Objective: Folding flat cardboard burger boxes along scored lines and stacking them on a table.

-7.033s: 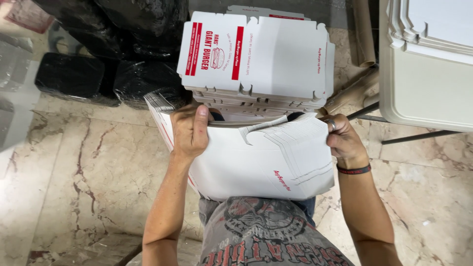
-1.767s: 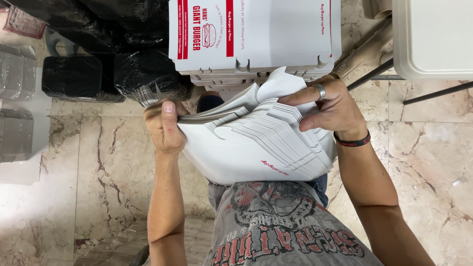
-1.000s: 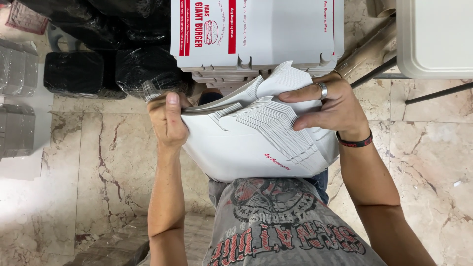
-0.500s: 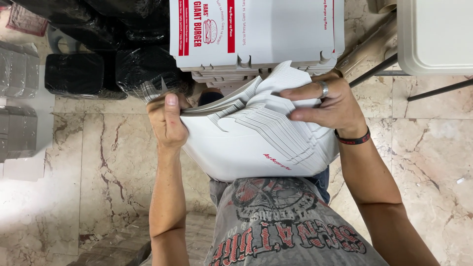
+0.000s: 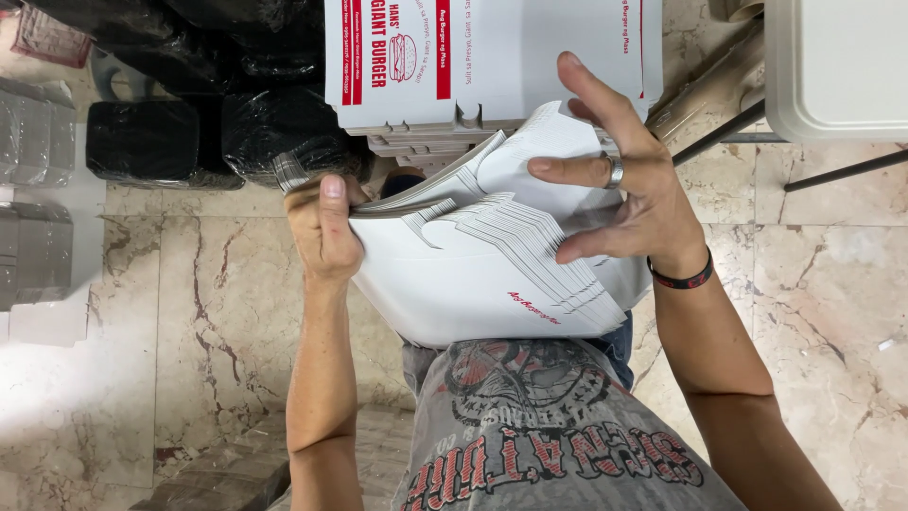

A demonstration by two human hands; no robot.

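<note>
I hold a thick sheaf of flat white cardboard box blanks (image 5: 473, 284) against my lap, its layered edges fanned toward the right. My left hand (image 5: 324, 232) grips the sheaf's left edge, thumb on top. My right hand (image 5: 619, 185), with a ring and a dark wristband, rests spread on the top blanks, its thumb against the fanned edges and its fingers apart, one lifted. Just beyond the sheaf lies a stack of white box blanks with red print (image 5: 492, 66).
Black plastic-wrapped bundles (image 5: 189, 132) lie at the upper left. Clear-wrapped packs (image 5: 38, 189) sit at the far left. A white folding table (image 5: 837, 66) with dark legs stands at the upper right. Marble floor (image 5: 189, 331) surrounds me, with cardboard at the bottom left.
My right hand has opened and spread its fingers over the top blanks, where it earlier curled over the lifted sheets. The left hand keeps its grip.
</note>
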